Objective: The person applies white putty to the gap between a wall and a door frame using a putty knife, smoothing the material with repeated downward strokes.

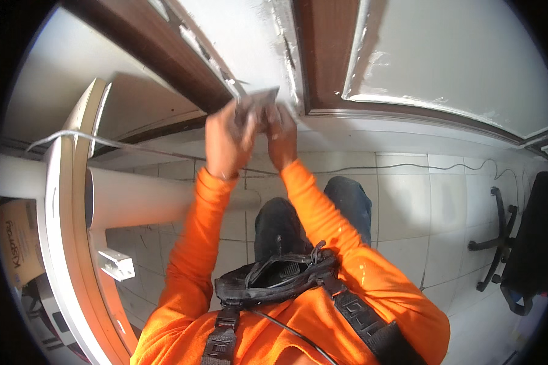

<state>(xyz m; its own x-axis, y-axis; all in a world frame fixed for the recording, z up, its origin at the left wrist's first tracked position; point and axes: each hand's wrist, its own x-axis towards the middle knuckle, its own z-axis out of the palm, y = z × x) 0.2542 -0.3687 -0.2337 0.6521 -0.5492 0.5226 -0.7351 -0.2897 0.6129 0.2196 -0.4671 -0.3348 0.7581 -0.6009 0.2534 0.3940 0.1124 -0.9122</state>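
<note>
My left hand (pixel 230 137) and my right hand (pixel 282 134) are close together at the top centre, in front of a white wall strip (pixel 251 50) between brown frame members. Both hands have their fingers around a greyish flat-bladed tool (pixel 268 95), perhaps a putty knife or scraper; motion blur hides its exact kind and the finger grip. The strip's edges carry rough white filler or chipped paint. To the right stands a brown wooden frame (pixel 326 59) around a pale panel (pixel 443 59), with whitish smears along its inner edge.
A thin cable (pixel 411 165) runs over the tiled floor (pixel 402 200). At left are a large pale pipe (pixel 141 198), upright boards (pixel 80 182) and a cardboard box (pixel 20 242). A black office chair (pixel 529 237) lies at right. A black chest bag (pixel 278 278) hangs before me.
</note>
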